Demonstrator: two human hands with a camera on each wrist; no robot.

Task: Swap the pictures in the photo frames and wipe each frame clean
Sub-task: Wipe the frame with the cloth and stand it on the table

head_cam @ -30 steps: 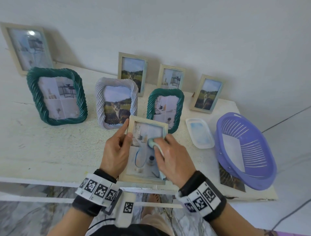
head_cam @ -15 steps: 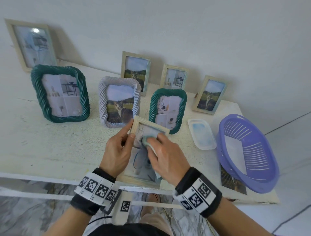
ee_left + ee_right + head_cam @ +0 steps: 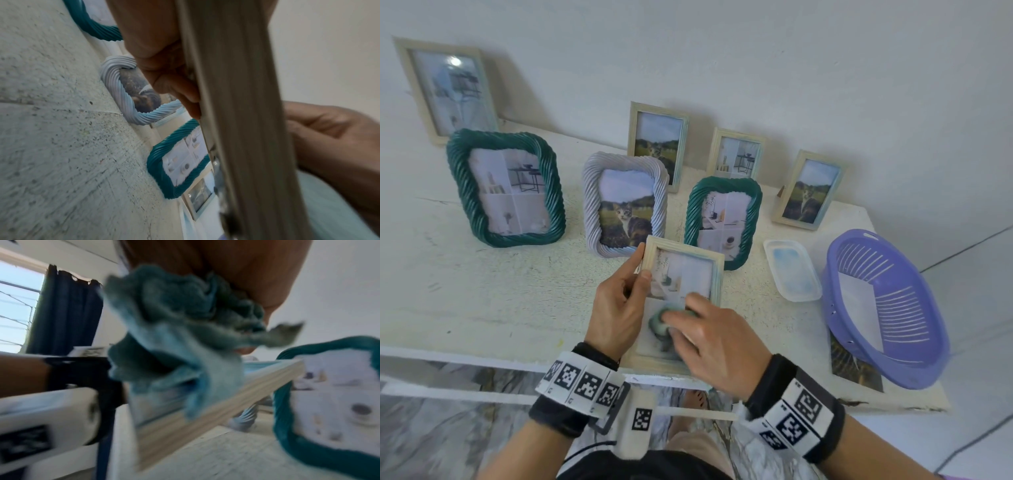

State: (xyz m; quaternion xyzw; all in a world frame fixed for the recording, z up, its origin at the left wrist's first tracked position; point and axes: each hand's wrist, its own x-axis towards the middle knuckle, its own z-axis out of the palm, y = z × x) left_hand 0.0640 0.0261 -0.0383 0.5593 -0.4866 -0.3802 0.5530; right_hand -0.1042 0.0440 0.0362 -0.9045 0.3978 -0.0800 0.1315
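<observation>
A pale wooden photo frame (image 3: 717, 270) (image 3: 242, 113) (image 3: 216, 404) with an interior picture is held tilted over the table's front edge. My left hand (image 3: 619, 308) (image 3: 162, 69) grips its left side, thumb on the front. My right hand (image 3: 709, 339) (image 3: 333, 141) holds a bunched teal cloth (image 3: 662, 322) (image 3: 180, 331) pressed on the lower half of the glass. Behind stand a large green rope frame (image 3: 506, 186), a white rope frame (image 3: 625, 209) (image 3: 123, 95) with a cat picture, and a small green rope frame (image 3: 722, 221) (image 3: 164, 168) (image 3: 329, 402).
Several pale wooden frames (image 3: 657, 144) lean on the wall at the back. A clear plastic tray (image 3: 791, 270) and a purple basket (image 3: 883, 308) lie at the right, with a loose photo (image 3: 852, 366) under the basket. The table's front edge (image 3: 465, 353) runs just under my wrists.
My right hand slid the cloth down the glass from the frame's upper part to its lower half. The left hand kept its grip on the frame's left side.
</observation>
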